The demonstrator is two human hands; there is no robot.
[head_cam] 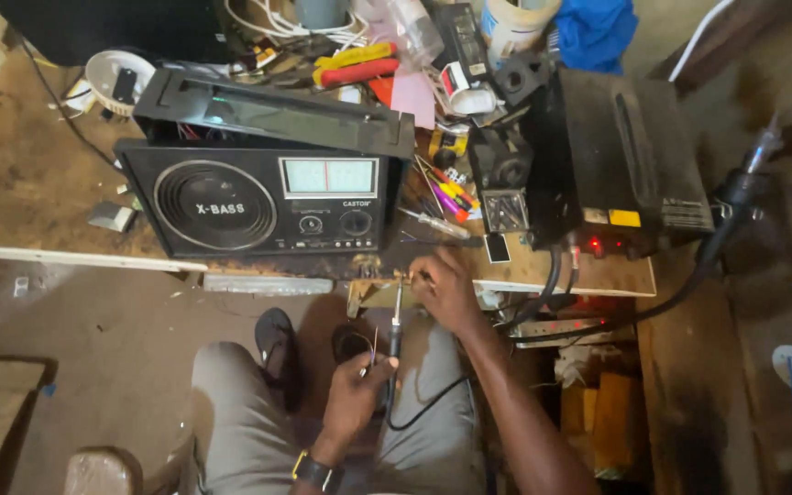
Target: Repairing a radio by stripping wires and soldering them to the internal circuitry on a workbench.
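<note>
- Roughly centre frame, left hand (352,396) was closed around the handle of a soldering iron (394,323), held upright, tip pointing up toward the tabletop (38,188) edge.
- Right hand (446,289) sat just right of the iron tip, fingers pinched together on a small part at the tabletop edge; part too small to identify.
- Iron tip met the right hand's fingertips just below the black radio (258,206); contact with the part could not be told.
- Radio stood upright on the tabletop, round speaker on its left, dial window on top right, back panel open behind it.
- Right of the radio: loose screwdrivers (446,197), then a black box unit (616,165) with red lights lit.
- Behind the radio: red-and-yellow pliers (357,66), white tub (511,23), blue cloth (595,32).
- Below the radio: grey-trousered knees, a sandal (277,344) on the floor.
- Wristwatch (316,472) on the left wrist.
</note>
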